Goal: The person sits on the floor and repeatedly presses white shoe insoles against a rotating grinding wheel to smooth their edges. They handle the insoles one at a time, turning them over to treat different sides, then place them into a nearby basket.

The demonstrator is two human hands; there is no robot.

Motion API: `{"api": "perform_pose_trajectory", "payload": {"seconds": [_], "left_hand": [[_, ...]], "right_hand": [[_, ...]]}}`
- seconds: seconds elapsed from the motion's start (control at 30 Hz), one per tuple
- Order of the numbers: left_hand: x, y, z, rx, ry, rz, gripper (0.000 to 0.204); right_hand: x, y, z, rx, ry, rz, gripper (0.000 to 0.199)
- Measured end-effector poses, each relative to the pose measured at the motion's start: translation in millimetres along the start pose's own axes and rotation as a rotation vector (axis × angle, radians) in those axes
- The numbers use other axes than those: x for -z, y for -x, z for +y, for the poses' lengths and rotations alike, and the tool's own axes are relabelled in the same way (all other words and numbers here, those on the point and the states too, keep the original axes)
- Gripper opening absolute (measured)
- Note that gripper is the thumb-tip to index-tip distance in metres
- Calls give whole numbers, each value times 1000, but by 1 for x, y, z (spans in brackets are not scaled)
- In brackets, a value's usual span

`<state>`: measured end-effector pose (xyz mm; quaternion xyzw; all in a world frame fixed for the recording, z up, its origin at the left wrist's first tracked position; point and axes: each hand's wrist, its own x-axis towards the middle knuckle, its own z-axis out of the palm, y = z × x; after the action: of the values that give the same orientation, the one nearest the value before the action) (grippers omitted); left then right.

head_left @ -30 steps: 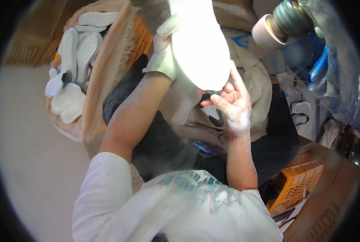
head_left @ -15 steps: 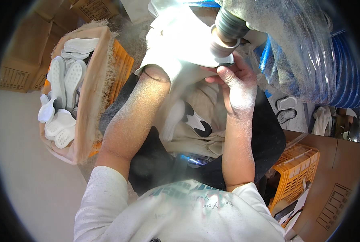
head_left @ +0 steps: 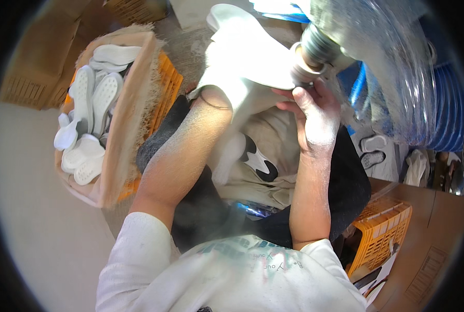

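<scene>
A white shoe sole (head_left: pixel 263 49), bleached by strong light, slants from the top middle down to the grinding head. My left hand (head_left: pixel 224 65), apparently in a white glove, is closed on the sole's left side; glare washes out its fingers. Bare and dusted with white powder, my right hand (head_left: pixel 317 114) pinches the sole's near right end between thumb and fingers. That end meets the pale round grinding head (head_left: pixel 305 63) below a dark ribbed shaft (head_left: pixel 320 44). In my lap, on beige cloth (head_left: pixel 273 130), lies a white sole with black patches (head_left: pixel 258 160).
At left, an orange crate (head_left: pixel 170 78) lined with beige cloth holds several white soles (head_left: pixel 83 99). Clear plastic sheeting (head_left: pixel 388 78) and a blue ribbed hose (head_left: pixel 447 104) hang at right. Another orange crate (head_left: pixel 382 229) stands beside a cardboard box (head_left: pixel 424 239) at lower right.
The whole view has shifted, so everything sits slightly further right. The sole has turned a little against the grinding head, and its far end shows more clearly. Both hands keep their hold.
</scene>
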<state>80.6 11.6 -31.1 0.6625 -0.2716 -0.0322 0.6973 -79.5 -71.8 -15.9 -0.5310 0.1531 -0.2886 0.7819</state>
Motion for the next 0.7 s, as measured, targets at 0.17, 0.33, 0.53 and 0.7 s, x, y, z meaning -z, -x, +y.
{"api": "perform_pose_trajectory", "payload": {"seconds": [0.17, 0.33, 0.53, 0.7], "left_hand": [[53, -4, 19, 466, 1053, 181, 30], [154, -24, 0, 362, 1368, 558, 59], [108, -17, -31, 579, 1362, 557, 67], [68, -1, -42, 725, 1192, 364, 61]], "right_hand": [[58, 8, 82, -278, 124, -198, 76], [180, 31, 251, -506, 1294, -338, 82], [263, 114, 351, -863, 1510, -645, 99], [253, 121, 343, -893, 1523, -564, 104]]}}
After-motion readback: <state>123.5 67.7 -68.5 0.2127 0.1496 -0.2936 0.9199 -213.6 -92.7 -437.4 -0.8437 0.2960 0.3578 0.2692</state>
